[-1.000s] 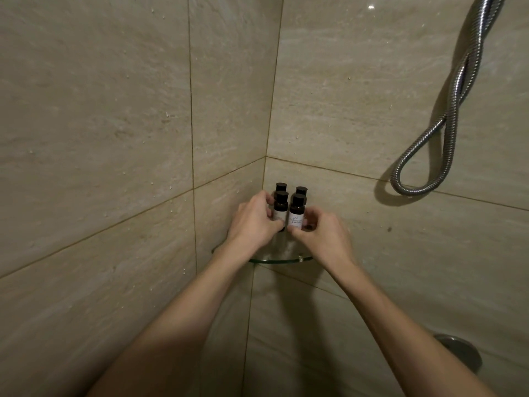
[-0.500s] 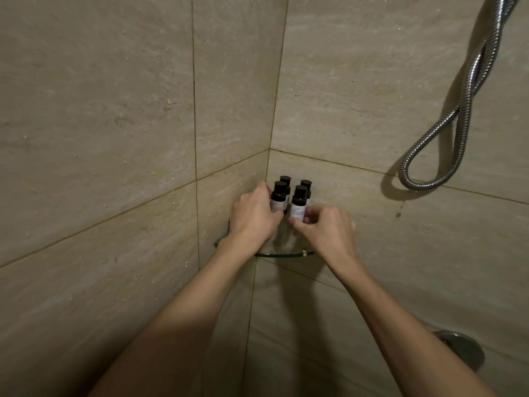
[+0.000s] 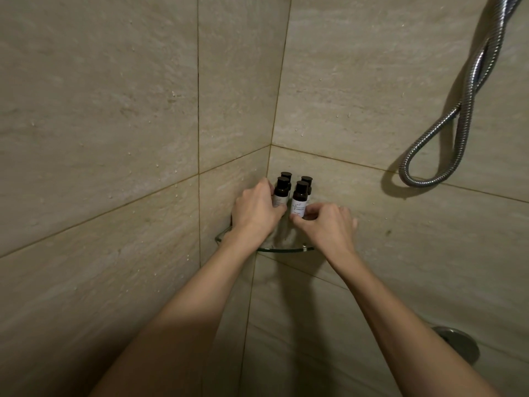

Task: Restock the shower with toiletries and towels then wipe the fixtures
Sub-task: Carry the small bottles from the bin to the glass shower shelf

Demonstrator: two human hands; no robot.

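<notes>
toiletry bottles, four, dark, white-labelled: upright in a tight square on the glass corner shelf, set back toward the wall joint, likely to stay clear of the rim. left hand curls its fingers round the front-left bottle; right hand pinches the front-right bottle low, seemingly to square the group.

Matt, veined stone-look wall tiles; clear glass corner shelf; glossy ribbed metal shower hose; dark plastic-looking bottles.
</notes>
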